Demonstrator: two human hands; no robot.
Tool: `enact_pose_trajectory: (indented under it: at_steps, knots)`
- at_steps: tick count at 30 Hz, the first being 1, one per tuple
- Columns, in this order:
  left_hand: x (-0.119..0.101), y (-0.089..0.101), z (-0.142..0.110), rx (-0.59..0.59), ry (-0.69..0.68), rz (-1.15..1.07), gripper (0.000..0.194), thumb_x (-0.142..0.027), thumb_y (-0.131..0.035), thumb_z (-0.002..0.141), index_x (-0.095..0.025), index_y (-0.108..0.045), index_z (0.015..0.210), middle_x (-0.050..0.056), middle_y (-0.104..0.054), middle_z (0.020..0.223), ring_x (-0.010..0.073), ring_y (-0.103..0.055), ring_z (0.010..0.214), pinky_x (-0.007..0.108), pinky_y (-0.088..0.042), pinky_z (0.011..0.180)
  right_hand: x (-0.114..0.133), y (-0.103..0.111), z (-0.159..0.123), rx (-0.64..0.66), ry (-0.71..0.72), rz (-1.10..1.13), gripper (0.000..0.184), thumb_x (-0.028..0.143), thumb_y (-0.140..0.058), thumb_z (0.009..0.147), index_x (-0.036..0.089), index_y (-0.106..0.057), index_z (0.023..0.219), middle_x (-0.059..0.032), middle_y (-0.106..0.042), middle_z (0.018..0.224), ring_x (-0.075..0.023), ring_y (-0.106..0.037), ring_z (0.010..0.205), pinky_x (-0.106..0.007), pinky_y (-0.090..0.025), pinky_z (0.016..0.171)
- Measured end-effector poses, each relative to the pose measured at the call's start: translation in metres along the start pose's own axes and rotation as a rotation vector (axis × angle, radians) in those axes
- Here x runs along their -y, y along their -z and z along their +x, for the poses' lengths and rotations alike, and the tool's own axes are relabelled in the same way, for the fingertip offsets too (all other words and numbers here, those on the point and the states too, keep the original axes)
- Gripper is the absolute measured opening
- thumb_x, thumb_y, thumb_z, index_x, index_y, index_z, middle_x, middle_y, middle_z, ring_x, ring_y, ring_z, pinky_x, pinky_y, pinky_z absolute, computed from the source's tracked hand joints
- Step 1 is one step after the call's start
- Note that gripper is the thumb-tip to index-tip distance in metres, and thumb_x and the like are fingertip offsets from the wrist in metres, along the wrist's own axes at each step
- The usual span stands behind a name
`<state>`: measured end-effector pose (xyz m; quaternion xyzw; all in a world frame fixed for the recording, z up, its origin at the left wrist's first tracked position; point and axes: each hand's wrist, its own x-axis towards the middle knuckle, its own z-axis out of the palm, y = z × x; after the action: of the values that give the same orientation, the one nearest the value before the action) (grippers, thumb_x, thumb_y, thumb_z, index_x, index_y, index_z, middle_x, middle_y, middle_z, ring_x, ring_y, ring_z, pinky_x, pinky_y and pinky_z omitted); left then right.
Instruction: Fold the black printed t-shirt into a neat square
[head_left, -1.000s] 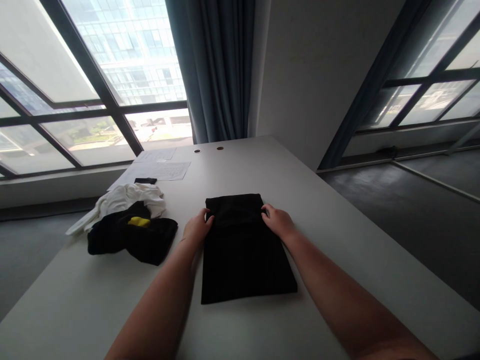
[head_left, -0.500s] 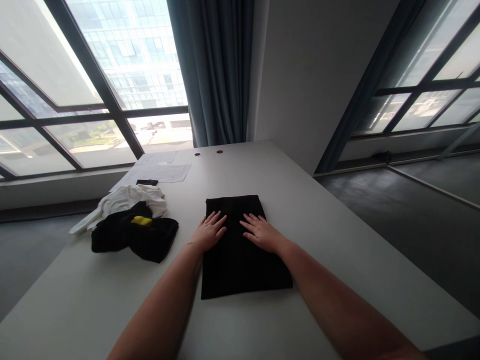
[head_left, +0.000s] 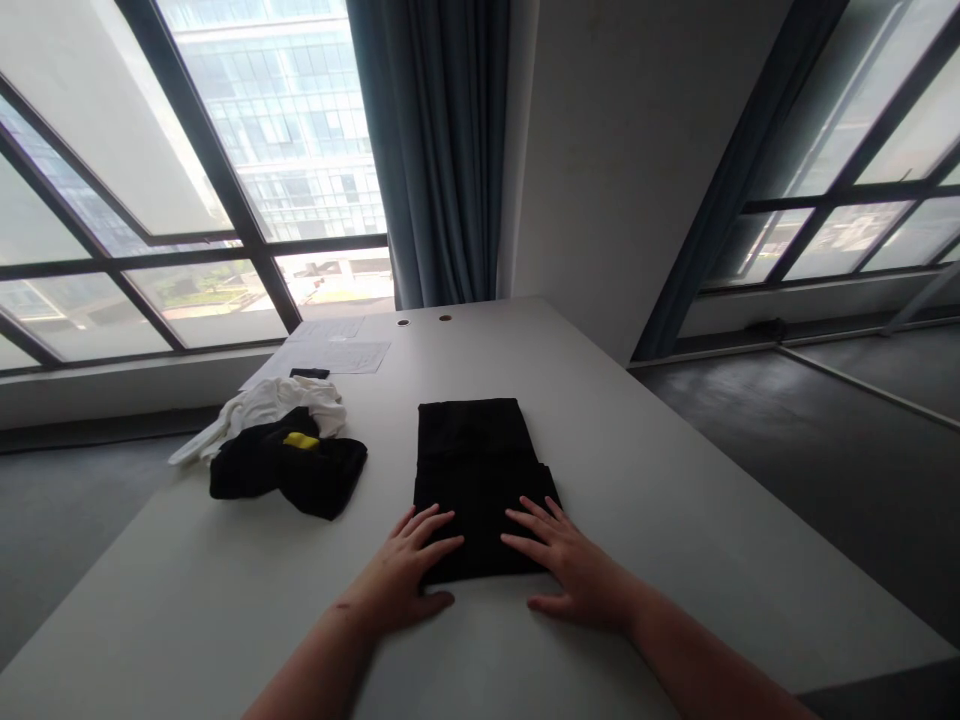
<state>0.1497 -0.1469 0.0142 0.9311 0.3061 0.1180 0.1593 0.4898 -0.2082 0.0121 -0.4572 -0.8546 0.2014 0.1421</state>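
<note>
Left hand [head_left: 409,570], right hand [head_left: 574,570] flat, fingers spread, on folded black garment [head_left: 476,470]; long axis runs away from person.

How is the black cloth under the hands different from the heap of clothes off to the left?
The black cloth lies flat, folded into a neat rectangle; the heap of clothes is crumpled and loose. The cloth is all black; the heap mixes black, white and a bit of yellow. The left hand and right hand press flat on the cloth's near edge; nothing touches the heap. Both lie on the white table.
</note>
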Motion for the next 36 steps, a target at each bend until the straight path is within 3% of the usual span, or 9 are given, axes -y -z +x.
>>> enact_pose_trajectory:
  at_steps: [3, 8, 11, 16, 19, 25, 28, 32, 36]
  knots:
    - [0.002, -0.002, -0.011, -0.064, 0.040, 0.035, 0.069, -0.007, -0.064, 0.072, -0.032, -0.065, 0.137, 0.005, -0.049, 0.160, 0.0306, -0.047, 0.148, 0.056, -0.031, 0.129, -0.013, -0.006, -0.016, -0.112, -0.029, -0.009, 0.070, 0.017, -0.064, 0.089, 0.035, -0.051, 0.155, -0.0067, -0.043, 0.165, -0.0331, -0.035, 0.154, -0.065, -0.017, 0.128]
    - [0.009, -0.003, -0.011, -0.105, 0.062, 0.003, 0.069, -0.001, -0.055, 0.063, -0.029, -0.067, 0.125, 0.004, -0.056, 0.155, 0.0276, -0.053, 0.143, 0.053, -0.032, 0.129, -0.033, -0.009, -0.021, -0.277, -0.117, 0.070, 0.086, -0.002, -0.045, 0.073, 0.028, -0.054, 0.154, -0.0044, -0.044, 0.164, -0.0248, -0.036, 0.155, -0.052, -0.030, 0.129]
    - [0.013, -0.002, -0.010, -0.122, 0.093, -0.034, 0.064, -0.001, -0.056, 0.063, -0.027, -0.067, 0.121, 0.006, -0.059, 0.151, 0.0274, -0.055, 0.141, 0.054, -0.032, 0.129, -0.037, -0.008, -0.017, -0.266, -0.145, 0.108, 0.084, 0.000, -0.049, 0.071, 0.026, -0.057, 0.151, -0.0054, -0.048, 0.161, -0.0254, -0.037, 0.154, -0.052, -0.031, 0.128]
    - [0.020, 0.001, -0.010, -0.144, 0.116, -0.079, 0.060, -0.008, -0.066, 0.072, -0.028, -0.065, 0.129, 0.008, -0.057, 0.152, 0.0299, -0.054, 0.141, 0.056, -0.031, 0.128, -0.044, -0.003, -0.004, -0.335, -0.195, 0.126, 0.071, 0.017, -0.061, 0.084, 0.024, -0.053, 0.154, -0.0100, -0.052, 0.158, -0.0282, -0.040, 0.152, -0.055, -0.029, 0.128]
    - [0.024, 0.000, -0.007, -0.156, 0.128, -0.086, 0.059, -0.011, -0.069, 0.074, -0.028, -0.065, 0.130, 0.008, -0.057, 0.153, 0.0311, -0.053, 0.140, 0.056, -0.035, 0.126, -0.048, 0.006, 0.000, -0.305, -0.175, 0.132, 0.058, 0.026, -0.066, 0.087, 0.025, -0.063, 0.145, -0.0107, -0.052, 0.158, -0.0303, -0.041, 0.151, -0.057, -0.026, 0.128]
    - [0.033, -0.003, -0.006, -0.252, 0.122, -0.170, 0.060, 0.000, -0.060, 0.069, -0.027, -0.070, 0.121, 0.007, -0.064, 0.143, 0.0259, -0.060, 0.133, 0.045, -0.048, 0.116, -0.049, 0.010, -0.003, -0.247, -0.102, 0.163, 0.046, 0.019, -0.069, 0.084, 0.026, -0.074, 0.129, -0.0094, -0.050, 0.159, -0.0318, -0.027, 0.158, -0.058, -0.029, 0.127]
    - [0.034, -0.001, -0.007, -0.263, 0.092, -0.210, 0.054, -0.002, -0.060, 0.069, -0.026, -0.072, 0.117, 0.007, -0.068, 0.139, 0.0253, -0.061, 0.132, 0.044, -0.049, 0.116, -0.050, 0.007, -0.005, -0.274, -0.070, 0.205, 0.046, 0.015, -0.065, 0.084, 0.027, -0.076, 0.128, -0.0083, -0.056, 0.154, -0.0305, -0.031, 0.156, -0.058, -0.030, 0.127]
    - [0.034, -0.001, -0.006, -0.292, 0.104, -0.229, 0.036, -0.014, -0.058, 0.086, -0.026, -0.071, 0.118, 0.007, -0.072, 0.134, 0.0245, -0.063, 0.132, 0.052, -0.038, 0.125, -0.051, 0.006, -0.008, -0.318, -0.040, 0.280, 0.046, 0.014, -0.060, 0.084, 0.026, -0.075, 0.126, -0.0075, -0.066, 0.144, -0.0274, -0.038, 0.153, -0.056, -0.027, 0.128]
    - [0.030, -0.003, -0.002, -0.371, 0.102, -0.254, 0.026, -0.028, -0.050, 0.099, -0.026, -0.069, 0.116, 0.007, -0.074, 0.130, 0.0233, -0.063, 0.132, 0.054, -0.033, 0.127, -0.048, 0.005, -0.008, -0.365, -0.043, 0.359, 0.032, 0.025, -0.060, 0.091, 0.026, -0.074, 0.120, -0.0075, -0.071, 0.136, -0.0255, -0.047, 0.148, -0.054, -0.022, 0.130]
